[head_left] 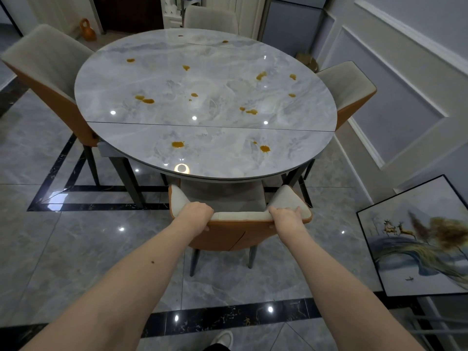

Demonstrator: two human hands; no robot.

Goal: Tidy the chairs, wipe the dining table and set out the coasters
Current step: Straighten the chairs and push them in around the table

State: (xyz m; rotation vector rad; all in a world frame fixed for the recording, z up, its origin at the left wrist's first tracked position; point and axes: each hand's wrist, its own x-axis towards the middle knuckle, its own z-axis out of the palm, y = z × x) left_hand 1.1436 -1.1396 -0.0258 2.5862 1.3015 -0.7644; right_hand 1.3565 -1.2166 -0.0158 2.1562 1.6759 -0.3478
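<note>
We count four chairs around one round marble surface (207,153). The near chair (235,233) stands at 6 o'clock, its seat partly under the rim; another chair (48,79) sits at 9 o'clock, one (347,89) at 3 o'clock, and one (211,19) at 12 o'clock, all drawn close to the edge. Our left hand (196,215) and right hand (287,219) each hold the top of the near chair's backrest, the grip of each closed over the padded rim with fingers curled down the orange back. We count roughly fifteen amber spills (178,144) scattered across the surface, two of them on the near leaf below the seam that runs from 9 to 3 o'clock. No coasters or cloth show in this view. One framed picture (417,239) leans against the wall at 4 o'clock, on the floor, near the chair's right side. One orange kettlebell (87,30) stands on the floor at 11 o'clock. Open tiled floor (83,239) lies at 7 to 8 o'clock beside and behind the near chair.
</note>
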